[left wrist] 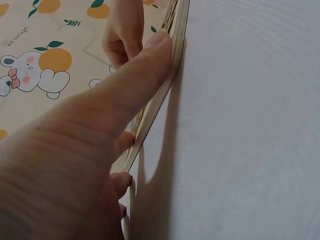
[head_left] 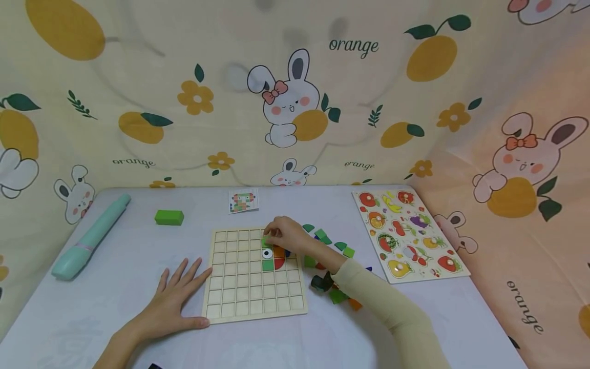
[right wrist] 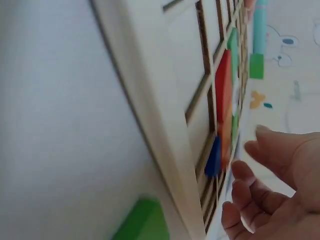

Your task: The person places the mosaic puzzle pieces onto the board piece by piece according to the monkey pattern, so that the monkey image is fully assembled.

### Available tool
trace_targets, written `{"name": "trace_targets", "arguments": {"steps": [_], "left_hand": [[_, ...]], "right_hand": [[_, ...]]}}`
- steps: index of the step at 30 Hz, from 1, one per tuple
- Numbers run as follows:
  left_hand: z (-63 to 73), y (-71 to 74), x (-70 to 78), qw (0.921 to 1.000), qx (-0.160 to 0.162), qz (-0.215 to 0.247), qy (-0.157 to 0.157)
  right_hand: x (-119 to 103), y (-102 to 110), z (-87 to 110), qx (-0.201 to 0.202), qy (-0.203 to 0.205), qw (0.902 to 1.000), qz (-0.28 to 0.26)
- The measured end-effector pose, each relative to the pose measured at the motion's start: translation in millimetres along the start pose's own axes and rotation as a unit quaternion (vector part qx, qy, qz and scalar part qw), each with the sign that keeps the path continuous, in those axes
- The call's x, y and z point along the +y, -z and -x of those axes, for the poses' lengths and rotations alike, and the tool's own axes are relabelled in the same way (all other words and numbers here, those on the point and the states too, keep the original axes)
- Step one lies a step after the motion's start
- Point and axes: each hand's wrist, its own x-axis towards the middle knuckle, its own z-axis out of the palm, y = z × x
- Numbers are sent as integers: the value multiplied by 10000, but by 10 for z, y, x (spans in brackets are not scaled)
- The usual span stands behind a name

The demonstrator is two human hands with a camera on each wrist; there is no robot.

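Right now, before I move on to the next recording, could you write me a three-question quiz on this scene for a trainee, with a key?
1. Which hand touches the left edge of the grid board?
2. True or false: the fruit puzzle board lies to the right of the grid board.
3. Fill in the colour: in the head view, directly below the eye tile sits a ___ square tile.

Key: 1. The left hand. 2. True. 3. Green.
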Motion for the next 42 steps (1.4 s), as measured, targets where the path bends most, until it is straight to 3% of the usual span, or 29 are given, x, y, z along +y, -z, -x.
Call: {"name": "trace_targets", "arguments": {"steps": [6,10,15,23,36,42], "left_hand": [[-14,-12,-4,10000,-21,-42,60],[-20,-18,-8,10000,-46,-35,61],[-22,-15,0,9999,-83,-19,60],[-11,-11,-12,9999,-86,-19,82],[-12,-17,-6,10000,-3,2,-1],[-22,-29,-32,9992,89,115,-365]], "right_hand": [[209,263,213,407,332,9948,-876],[433,513,445,207,267,9927,-1161],[700,761,851,-28,-105,9927,-1203],[915,888,1410,230,-1036,9889,-1041],[933,787,1483,611,-1581,9841,-524],[856,754,1452,615,-1514,9849,-564]]}}
